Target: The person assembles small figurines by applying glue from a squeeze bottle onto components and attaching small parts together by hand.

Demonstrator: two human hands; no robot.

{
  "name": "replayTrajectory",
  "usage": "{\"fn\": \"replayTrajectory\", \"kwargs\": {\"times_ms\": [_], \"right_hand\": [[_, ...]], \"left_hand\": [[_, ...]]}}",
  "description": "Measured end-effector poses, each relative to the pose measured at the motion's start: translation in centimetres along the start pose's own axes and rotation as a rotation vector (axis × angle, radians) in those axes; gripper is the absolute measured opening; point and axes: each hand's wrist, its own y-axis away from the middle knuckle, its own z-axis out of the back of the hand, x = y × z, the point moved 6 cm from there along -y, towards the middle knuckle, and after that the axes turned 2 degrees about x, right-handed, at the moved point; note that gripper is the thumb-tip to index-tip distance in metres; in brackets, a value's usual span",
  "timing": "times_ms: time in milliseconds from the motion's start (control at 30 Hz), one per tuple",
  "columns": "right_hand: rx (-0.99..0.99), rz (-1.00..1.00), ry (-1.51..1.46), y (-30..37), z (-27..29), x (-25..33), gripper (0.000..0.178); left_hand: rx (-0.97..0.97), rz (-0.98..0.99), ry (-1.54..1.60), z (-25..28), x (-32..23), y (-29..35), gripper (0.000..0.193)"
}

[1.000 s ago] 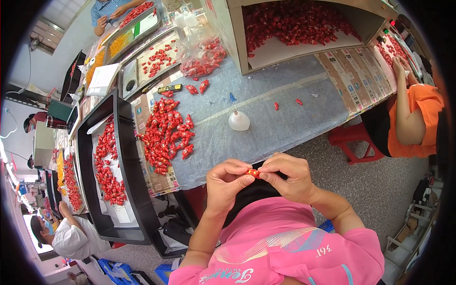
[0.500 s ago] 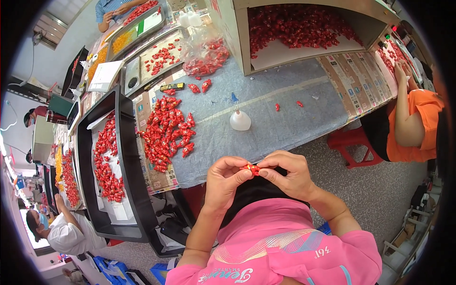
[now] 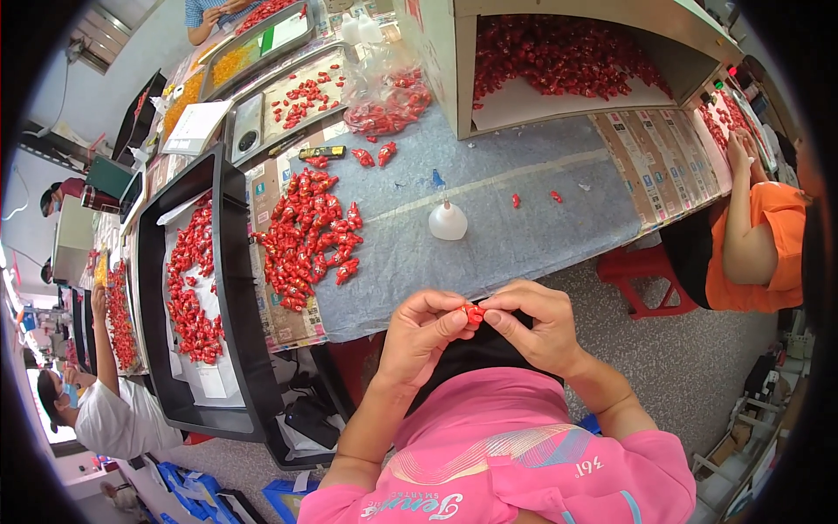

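Between my two hands, just off the table's front edge, is a small red figurine [image 3: 472, 313]. The thumb and fingers of my left hand [image 3: 426, 332] pinch it from one side. From the other side, my right hand [image 3: 534, 325] grips it the same way. Fingertips cover part of it, so its full shape is hidden. A white squeeze bottle [image 3: 448, 222] with a thin blue-tipped nozzle stands on the grey-blue cloth [image 3: 393, 288] beyond my hands. To the left lies a pile of similar red figurines [image 3: 307, 236] with yellowish markings.
A black tray [image 3: 229, 288] holding more red pieces sits at the left. A bag of red pieces [image 3: 388, 100] and metal trays [image 3: 288, 100] lie farther back. A box-like cabinet [image 3: 567, 113] full of red pieces stands ahead. Co-workers sit right, left and far left; a red stool [image 3: 642, 275] is at right.
The figurine has turned slightly between my fingers, and both hands stay close together. The view has shifted a little. At left, the co-worker in white has raised an arm.
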Motion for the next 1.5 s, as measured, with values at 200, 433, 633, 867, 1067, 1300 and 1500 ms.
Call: {"fn": "replayTrajectory", "kwargs": {"times_ms": [200, 433, 633, 867, 1067, 1300, 1500], "right_hand": [[-0.024, 0.069, 0.028, 0.2, -0.3, 0.2, 0.01], [-0.029, 0.095, 0.021, 0.5, -0.7, -0.3, 0.01], [-0.016, 0.084, -0.006, 0.6, -0.7, -0.8, 0.01], [-0.019, 0.101, -0.007, 1.0, -0.8, -1.0, 0.01], [-0.003, 0.151, -0.004, 1.2, -0.8, -0.7, 0.011], [0.015, 0.114, 0.02, 1.1, -0.7, -0.2, 0.01], [-0.009, 0.05, 0.009, 1.3, -0.8, -0.3, 0.01]], "left_hand": [[0.007, -0.031, -0.026, 0.1, -0.1, 0.2, 0.011], [-0.032, -0.004, -0.022, 0.6, 0.3, 0.5, 0.01], [-0.082, 0.005, -0.043, 0.9, 0.6, 0.7, 0.011], [-0.065, 0.007, -0.096, 0.8, 0.3, 0.6, 0.011], [-0.012, -0.06, -0.161, 0.5, -0.2, 0.7, 0.017], [0.035, -0.163, -0.28, -0.2, -0.9, 0.9, 0.02], [0.032, -0.187, -0.308, -0.5, -1.0, 1.1, 0.02]]}}
